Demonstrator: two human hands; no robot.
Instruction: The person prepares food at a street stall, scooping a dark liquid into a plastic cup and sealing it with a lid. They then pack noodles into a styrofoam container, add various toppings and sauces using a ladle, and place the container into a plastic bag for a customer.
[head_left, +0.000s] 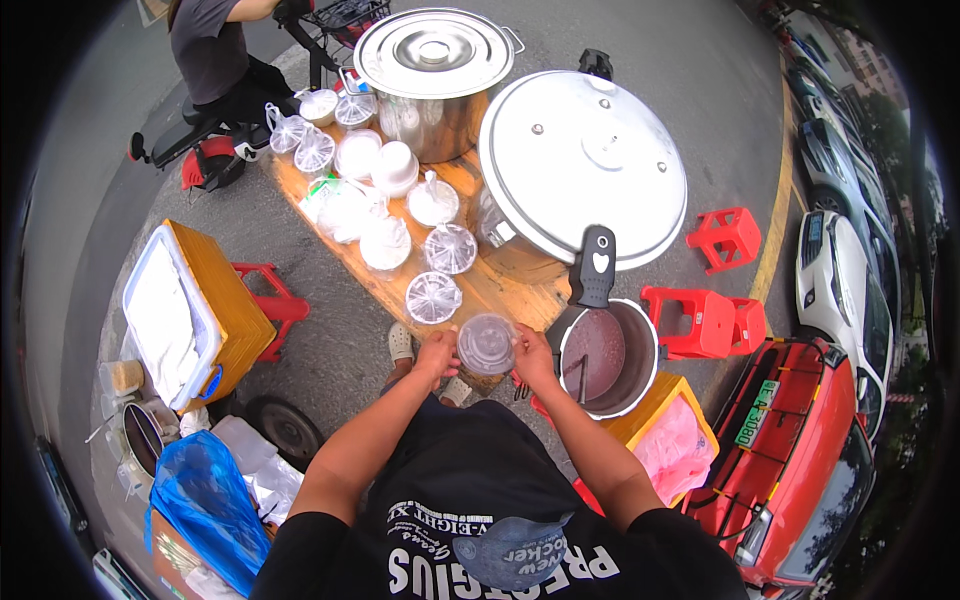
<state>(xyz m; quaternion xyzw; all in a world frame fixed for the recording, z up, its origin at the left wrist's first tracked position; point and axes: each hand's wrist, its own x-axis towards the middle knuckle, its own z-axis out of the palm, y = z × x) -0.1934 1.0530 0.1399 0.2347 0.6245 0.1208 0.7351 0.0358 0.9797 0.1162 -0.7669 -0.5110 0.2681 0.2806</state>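
Between my two hands is a round plastic bowl (487, 343) with a clear lid, at the near edge of a wooden table (517, 292). My left hand (437, 355) grips its left rim, and my right hand (534, 355) the right rim. Just beyond it stands a bowl wrapped in a clear bag (433, 298). Several more bagged bowls (450, 248) cover the left part of the table. Close to my right hand is an open pot (611, 358) of purplish-red liquid, with a ladle handle (583, 379) standing in it.
A large lidded pressure cooker (581, 161) and a lidded steel stockpot (433, 67) stand on the table. Red stools (690, 322) and a yellow crate with pink bags (675, 442) are right. Left are an insulated box (217, 300) and a blue bag (206, 502). A person sits on a scooter (214, 154).
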